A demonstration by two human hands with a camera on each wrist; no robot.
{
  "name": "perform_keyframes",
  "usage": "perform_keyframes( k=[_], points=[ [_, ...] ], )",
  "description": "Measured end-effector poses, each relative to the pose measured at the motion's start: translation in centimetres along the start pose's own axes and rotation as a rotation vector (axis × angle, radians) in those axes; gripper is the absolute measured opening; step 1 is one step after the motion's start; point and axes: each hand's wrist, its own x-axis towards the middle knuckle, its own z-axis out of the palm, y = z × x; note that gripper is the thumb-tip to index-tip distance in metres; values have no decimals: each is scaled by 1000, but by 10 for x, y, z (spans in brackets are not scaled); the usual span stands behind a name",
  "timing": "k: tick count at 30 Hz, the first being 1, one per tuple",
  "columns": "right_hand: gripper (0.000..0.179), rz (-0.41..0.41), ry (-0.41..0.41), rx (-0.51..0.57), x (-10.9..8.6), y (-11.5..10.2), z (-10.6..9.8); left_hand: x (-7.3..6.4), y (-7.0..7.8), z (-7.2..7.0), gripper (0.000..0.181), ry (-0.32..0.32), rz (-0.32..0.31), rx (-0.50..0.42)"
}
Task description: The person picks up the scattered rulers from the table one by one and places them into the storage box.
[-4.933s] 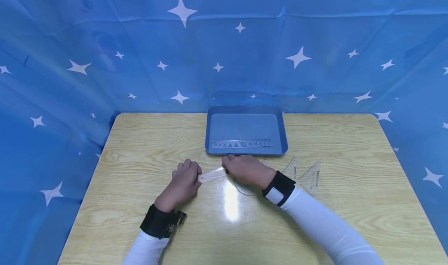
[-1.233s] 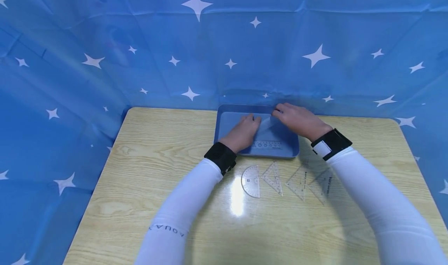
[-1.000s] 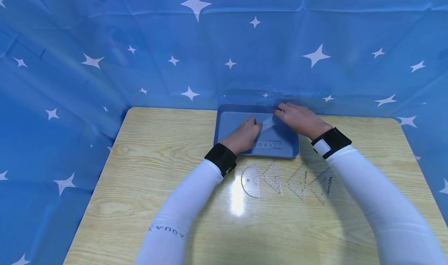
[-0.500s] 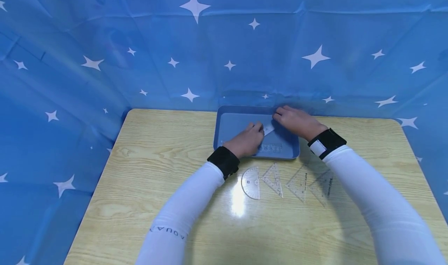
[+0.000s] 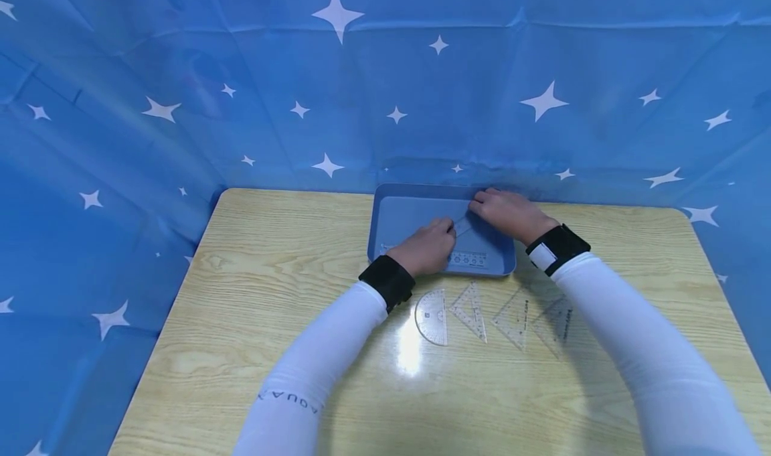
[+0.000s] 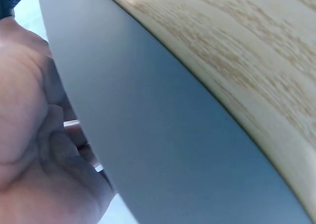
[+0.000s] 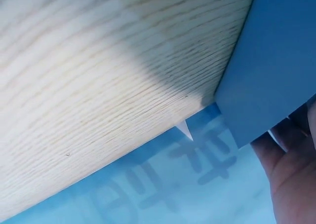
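A clear ruler (image 5: 463,226) slants between my two hands over the blue tray (image 5: 402,208). My left hand (image 5: 426,247) pinches its lower left end, reaching across the tray's front wall. At the other end, my right hand (image 5: 506,212) pinches the ruler near the back right corner. A second clear ruler (image 5: 468,259), with cut-out shapes, lies along the front of the tray, partly hidden by the left hand. In the left wrist view the curled palm (image 6: 34,140) is beside the tray wall (image 6: 148,110). Fingers (image 7: 269,152) reach past the tray in the right wrist view.
In front of the tray, a clear protractor (image 5: 432,317) and three clear set squares (image 5: 472,312) lie in a row on the wooden table (image 5: 265,275). The right forearm passes beside the rightmost one. A blue star-patterned curtain (image 5: 385,74) hangs behind the table.
Both hands have carried the ruler from the table in front of the tray to over it. Within the last second, they have shifted slightly toward the tray's front.
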Motion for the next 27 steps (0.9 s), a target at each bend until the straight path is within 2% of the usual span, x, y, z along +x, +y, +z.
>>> perform_keyframes(
  k=[7, 14, 17, 23, 27],
  points=[
    [34, 2, 21, 17, -2, 0, 2, 0, 3, -1, 41, -13, 1, 50],
    [33, 2, 27, 19, -5, -2, 2, 1, 4, 0, 40, -21, -3, 53],
    [31, -7, 74, 30, -9, -3, 2, 1, 3, 0, 41, -23, -6, 34],
    [27, -62, 230, 77, -20, -10, -3, 0, -2, -1, 39, -27, 6, -48],
    [25, -103, 288, 117, -28, -21, -12, 1, -4, -1, 37, -37, 11, -72]
  ],
)
